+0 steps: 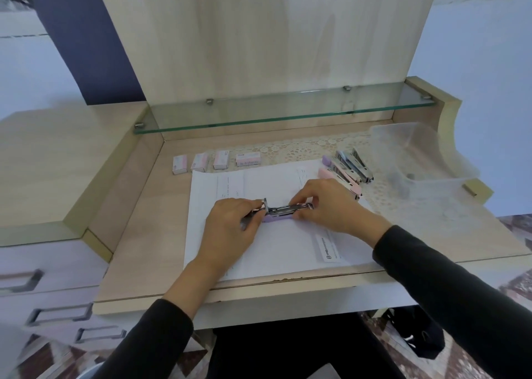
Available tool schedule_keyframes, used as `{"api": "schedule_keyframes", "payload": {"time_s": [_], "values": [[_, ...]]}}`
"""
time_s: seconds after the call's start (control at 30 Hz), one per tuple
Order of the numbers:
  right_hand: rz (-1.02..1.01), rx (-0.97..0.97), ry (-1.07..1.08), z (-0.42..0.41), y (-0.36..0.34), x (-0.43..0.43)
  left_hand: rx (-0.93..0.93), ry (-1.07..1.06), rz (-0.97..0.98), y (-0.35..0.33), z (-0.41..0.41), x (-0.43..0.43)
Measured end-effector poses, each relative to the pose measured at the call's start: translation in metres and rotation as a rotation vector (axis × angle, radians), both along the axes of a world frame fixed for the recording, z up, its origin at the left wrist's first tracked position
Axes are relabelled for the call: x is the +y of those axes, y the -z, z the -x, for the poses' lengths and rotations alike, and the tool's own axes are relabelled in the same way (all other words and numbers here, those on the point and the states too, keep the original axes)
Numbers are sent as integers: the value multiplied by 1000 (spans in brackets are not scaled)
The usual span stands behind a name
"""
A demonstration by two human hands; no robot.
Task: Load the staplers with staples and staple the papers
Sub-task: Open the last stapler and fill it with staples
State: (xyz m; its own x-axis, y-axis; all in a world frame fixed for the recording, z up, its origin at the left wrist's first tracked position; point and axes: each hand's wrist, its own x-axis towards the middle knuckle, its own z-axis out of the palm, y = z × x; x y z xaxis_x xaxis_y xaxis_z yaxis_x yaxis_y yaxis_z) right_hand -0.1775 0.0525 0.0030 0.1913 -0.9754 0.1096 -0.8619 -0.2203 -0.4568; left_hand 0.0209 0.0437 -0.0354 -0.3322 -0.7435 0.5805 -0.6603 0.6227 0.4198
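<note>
In the middle of the frame, the purple stapler (283, 210) lies open on the papers (288, 252). The left hand (227, 229) grips its back end and the right hand (328, 205) pinches its front. To load it well, I think it should be held flat and steady while the staples slide in.

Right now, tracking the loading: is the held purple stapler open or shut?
Open: the purple stapler shows its metal rail bared, with the left hand and right hand holding its ends.
</note>
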Motion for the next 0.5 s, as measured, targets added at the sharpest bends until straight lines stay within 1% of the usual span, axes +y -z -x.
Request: {"api": "schedule_keyframes", "payload": {"time_s": [0.13, 0.2, 0.27, 0.37, 0.5], "values": [[-7, -4, -30, 1, -2, -4, 72, 33, -48, -21, -4, -13], [-7, 24, -41, 0, -3, -6, 82, -6, -70, -37, -8, -32], [-10, 34, -46, 1, -5, -8, 41, -68, -126, -49, -12, -58], [-22, 23, -67, 3, -6, -10, -133, -139, -190, -57, -14, -99], [-25, -6, -83, 5, -4, -14, -460, -158, -281, -50, -4, -138]]}}
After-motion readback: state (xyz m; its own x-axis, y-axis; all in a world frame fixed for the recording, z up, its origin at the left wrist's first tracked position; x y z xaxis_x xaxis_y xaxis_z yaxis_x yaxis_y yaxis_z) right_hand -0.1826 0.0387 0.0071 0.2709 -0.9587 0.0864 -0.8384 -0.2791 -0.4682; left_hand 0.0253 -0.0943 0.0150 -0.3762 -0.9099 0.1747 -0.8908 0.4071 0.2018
